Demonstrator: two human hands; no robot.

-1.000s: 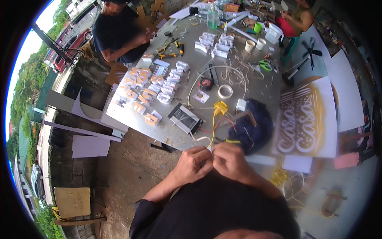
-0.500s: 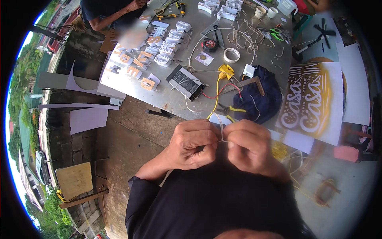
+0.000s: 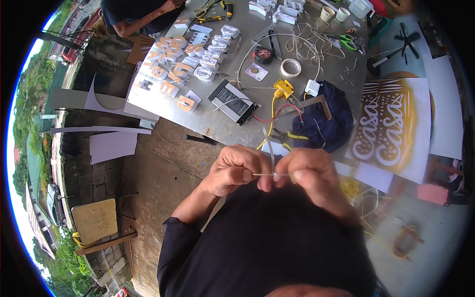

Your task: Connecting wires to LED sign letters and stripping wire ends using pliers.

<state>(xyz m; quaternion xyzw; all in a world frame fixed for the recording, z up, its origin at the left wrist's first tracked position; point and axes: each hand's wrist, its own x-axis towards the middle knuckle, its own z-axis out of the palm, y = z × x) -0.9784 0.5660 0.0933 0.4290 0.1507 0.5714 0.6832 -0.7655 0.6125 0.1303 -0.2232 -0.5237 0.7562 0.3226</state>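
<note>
My left hand (image 3: pixel 236 171) and my right hand (image 3: pixel 312 174) are close together in front of my chest, just off the table's near edge. Each pinches one strand of a thin clear electrical wire (image 3: pixel 271 154). The two strands run sideways between my fingertips, meeting in the middle. From that point the wire rises away from me. Beyond my hands lie pliers (image 3: pixel 284 137) with yellow handles. A yellow plug connector (image 3: pixel 282 89) and a black-and-silver power supply (image 3: pixel 231 102) rest farther back.
White channel letters (image 3: pixel 204 74) cover the left of the metal table (image 3: pixel 198 124). A tape measure (image 3: pixel 262 55), masking tape roll (image 3: pixel 290 68), green scissors (image 3: pixel 349 42) and dark blue cloth (image 3: pixel 329 119) lie there too. A co-worker's arm (image 3: pixel 143 22) reaches in at far left.
My hands have turned and drawn the two strands out sideways into a nearly straight line. The wire's upper part now stands more upright. The whole view has shifted slightly.
</note>
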